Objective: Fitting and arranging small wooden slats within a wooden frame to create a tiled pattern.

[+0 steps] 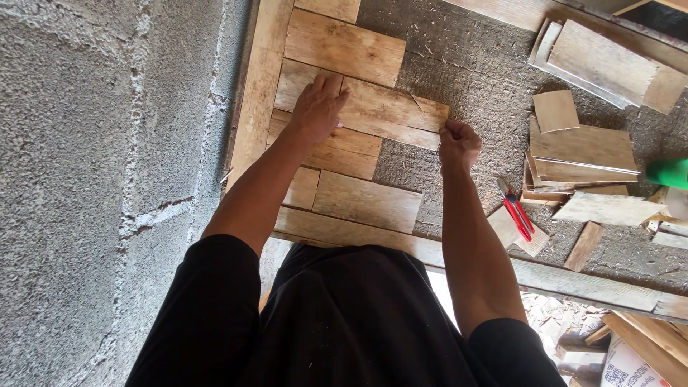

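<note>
Left hand (pixel 316 107) lies flat, fingers spread, pressing the left end of a long wooden plank (pixel 373 107) at upper centre of the frame. Right hand (pixel 459 143) is curled at the plank's lower right corner, fingers closed around the edge. The plank sits slanted among other fitted boards (pixel 365 201) on a rough grey surface (pixel 473 79). Red-handled pliers (pixel 516 211) lie right of centre on a wood offcut. Loose offcuts (pixel 584 147) are stacked at right. Block wall (pixel 107 179) fills the left.

A pale, rough-sawn rectangular wooden plank (pixel 373 107) is lying flat and slightly slanted on the grey gritty surface near its left edge, touching neighbouring planks above and below it
</note>
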